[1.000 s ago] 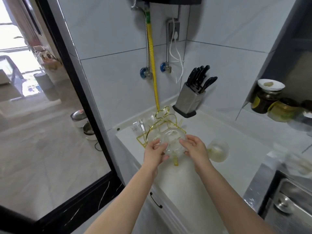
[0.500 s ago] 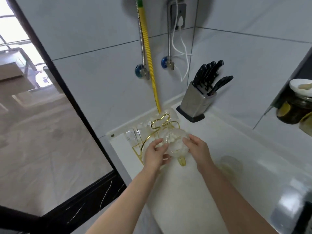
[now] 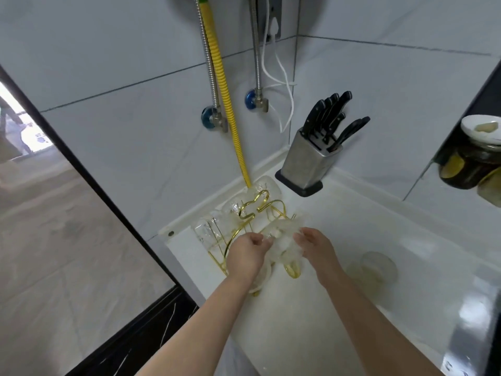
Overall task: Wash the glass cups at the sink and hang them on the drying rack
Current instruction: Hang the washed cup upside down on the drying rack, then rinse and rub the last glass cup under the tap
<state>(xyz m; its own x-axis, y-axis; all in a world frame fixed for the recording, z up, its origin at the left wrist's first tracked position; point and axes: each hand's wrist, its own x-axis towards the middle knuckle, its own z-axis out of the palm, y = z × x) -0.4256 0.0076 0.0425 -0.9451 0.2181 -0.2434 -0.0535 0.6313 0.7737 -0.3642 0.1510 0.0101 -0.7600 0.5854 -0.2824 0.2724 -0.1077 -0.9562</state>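
A clear glass cup [image 3: 283, 241] is tilted over the front of the gold wire drying rack [image 3: 253, 204] on the white counter. My left hand [image 3: 248, 252] grips its left side and my right hand [image 3: 314, 244] grips its right side. More clear glass cups [image 3: 208, 230] hang on the rack's left and rear prongs. Another glass cup [image 3: 375, 267] stands alone on the counter to the right of my right arm.
A steel knife block [image 3: 307, 161] with black handles stands in the back corner. A yellow corrugated hose [image 3: 222, 85] runs down the wall to the counter behind the rack. Jars [image 3: 471, 164] sit on a shelf at right. The counter edge [image 3: 184, 270] drops off left.
The view has shifted down and left, so the sink left the frame. Both hands stayed on the glass cup and lowered it slightly toward the rack's front.
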